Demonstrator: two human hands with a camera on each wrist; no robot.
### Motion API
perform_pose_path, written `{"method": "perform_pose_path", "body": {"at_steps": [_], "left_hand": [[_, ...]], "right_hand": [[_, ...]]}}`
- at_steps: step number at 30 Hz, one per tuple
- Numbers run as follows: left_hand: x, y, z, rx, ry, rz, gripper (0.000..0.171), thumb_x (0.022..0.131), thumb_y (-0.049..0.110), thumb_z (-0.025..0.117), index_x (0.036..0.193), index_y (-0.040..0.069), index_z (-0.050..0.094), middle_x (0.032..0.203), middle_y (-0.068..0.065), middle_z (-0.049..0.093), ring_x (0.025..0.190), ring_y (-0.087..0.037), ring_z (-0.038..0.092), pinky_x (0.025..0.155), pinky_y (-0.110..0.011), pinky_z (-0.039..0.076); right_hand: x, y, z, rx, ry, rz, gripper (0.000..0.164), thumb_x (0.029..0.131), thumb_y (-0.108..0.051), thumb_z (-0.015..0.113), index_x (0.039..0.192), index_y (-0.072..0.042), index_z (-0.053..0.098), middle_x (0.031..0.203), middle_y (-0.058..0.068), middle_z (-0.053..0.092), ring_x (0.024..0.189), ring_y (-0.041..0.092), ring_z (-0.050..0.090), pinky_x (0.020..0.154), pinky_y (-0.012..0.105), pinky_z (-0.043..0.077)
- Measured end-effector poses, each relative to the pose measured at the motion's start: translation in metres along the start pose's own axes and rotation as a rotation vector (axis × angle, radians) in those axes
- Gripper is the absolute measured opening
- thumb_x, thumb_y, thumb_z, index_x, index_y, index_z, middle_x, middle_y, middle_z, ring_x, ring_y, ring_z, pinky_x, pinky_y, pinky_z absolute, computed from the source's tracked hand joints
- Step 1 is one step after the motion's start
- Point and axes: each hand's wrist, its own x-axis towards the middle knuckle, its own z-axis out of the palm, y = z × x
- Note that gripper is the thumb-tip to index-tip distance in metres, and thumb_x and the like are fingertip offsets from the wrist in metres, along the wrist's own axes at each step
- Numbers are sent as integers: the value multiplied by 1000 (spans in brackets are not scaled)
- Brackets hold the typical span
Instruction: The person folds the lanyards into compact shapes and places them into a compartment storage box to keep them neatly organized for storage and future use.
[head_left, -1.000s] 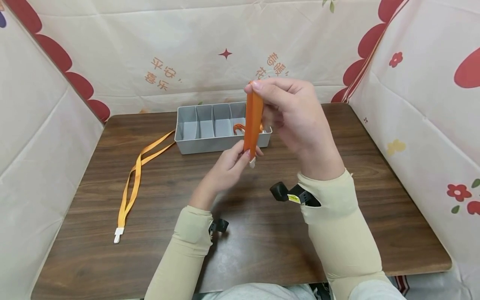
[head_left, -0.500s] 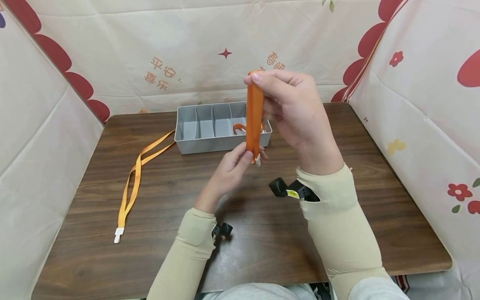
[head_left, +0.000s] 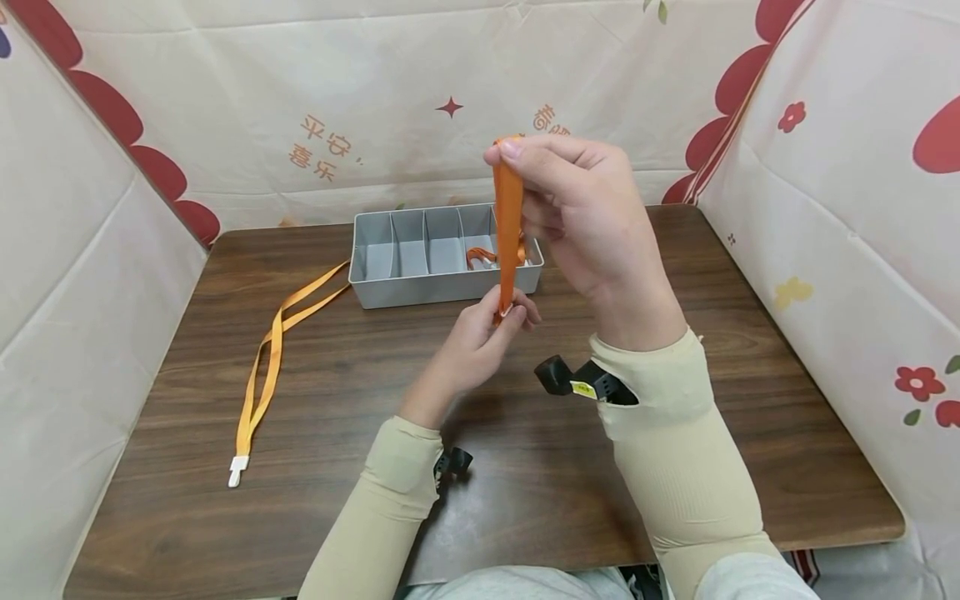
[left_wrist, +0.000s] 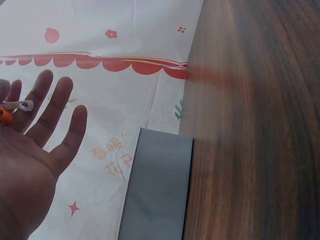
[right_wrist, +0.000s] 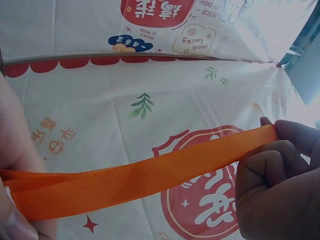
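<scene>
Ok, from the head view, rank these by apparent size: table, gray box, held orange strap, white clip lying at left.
1. Table
2. Gray box
3. Orange strap
4. White clip
The strap is held up, probably nearer the camera, which may enlarge it, but the order looks clear.

I could pass over the right side of the desk (head_left: 780, 433) — bare wood runs beyond the right sleeve (head_left: 690, 467). In the middle, the upright orange strap (head_left: 508, 225) bars my crossing, the grey box (head_left: 420, 292) behind it — and the yellow lanyard (head_left: 277, 342) lies left.
</scene>
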Motion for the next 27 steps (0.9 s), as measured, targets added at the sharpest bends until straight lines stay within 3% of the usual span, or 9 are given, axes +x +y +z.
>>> {"method": "perform_pose_path", "body": {"at_steps": [10,16,20,27], "left_hand": [[1,-2,3,-15,-22,25,23,116,18,41,114,4,59,102,-14,73,98,-21,71,93,-31,60],[-2,-1,4,57,-22,55,31,116,19,38,110,3,64,99,-11,71,96,-19,68,92,-36,59],[-6,0,3,112,-23,95,35,117,27,35,109,5,62,99,-9,70,95,-18,65,90,-33,56],[-12,-1,2,135,-5,163,51,116,44,28,108,5,58,95,-9,67,90,-27,64,86,-33,54]], "right_hand": [[-3,-3,1,-56,-22,-72,19,102,-6,67,93,-3,83,67,0,55,55,17,19,54,28,13],[-3,-7,-1,-4,-31,-70,17,101,-5,68,93,0,82,68,1,57,56,16,18,55,28,12],[-2,-8,-10,88,-79,-78,16,99,-3,69,91,4,80,67,3,55,55,15,17,55,26,10],[1,-5,-20,64,-170,-175,24,102,-3,61,89,-3,81,60,-1,47,51,14,18,52,26,10]]}}
